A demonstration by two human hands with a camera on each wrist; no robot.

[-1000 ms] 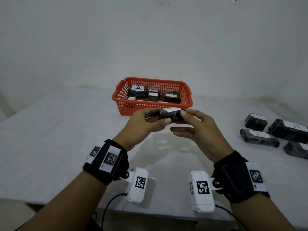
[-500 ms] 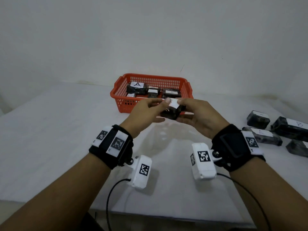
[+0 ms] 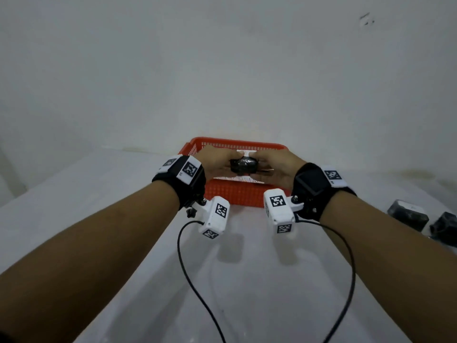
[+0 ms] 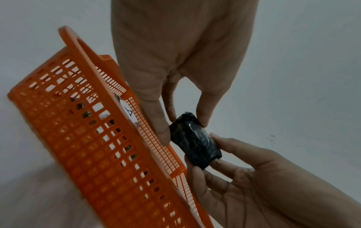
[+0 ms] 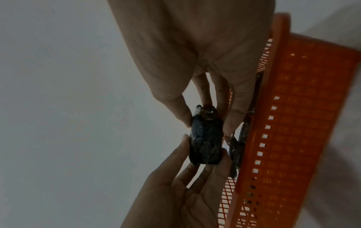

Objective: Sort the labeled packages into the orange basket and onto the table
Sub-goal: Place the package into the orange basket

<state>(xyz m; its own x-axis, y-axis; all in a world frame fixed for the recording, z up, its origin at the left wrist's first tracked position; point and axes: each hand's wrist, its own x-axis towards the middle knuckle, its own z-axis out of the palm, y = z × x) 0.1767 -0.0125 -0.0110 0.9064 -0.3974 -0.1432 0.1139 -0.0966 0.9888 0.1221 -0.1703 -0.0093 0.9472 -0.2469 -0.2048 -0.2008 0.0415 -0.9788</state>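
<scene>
A small black wrapped package (image 3: 243, 166) with a white label on top is held between both hands over the orange basket (image 3: 235, 194). My left hand (image 3: 230, 162) pinches its left end with thumb and fingers. My right hand (image 3: 259, 167) pinches the right end. In the left wrist view the package (image 4: 193, 143) hangs just beyond the basket's rim (image 4: 156, 148), and an "A" labeled package (image 4: 129, 113) lies inside. The right wrist view shows the held package (image 5: 205, 141) beside the basket wall (image 5: 293, 138).
Black labeled packages (image 3: 408, 215) (image 3: 444, 226) lie on the white table (image 3: 99, 194) at the far right. The basket stands near the back wall. Camera cables (image 3: 188, 268) trail over the table below my wrists.
Both hands have carried the package forward and up, from in front of the basket to above it. The grip of both hands on it stays the same.
</scene>
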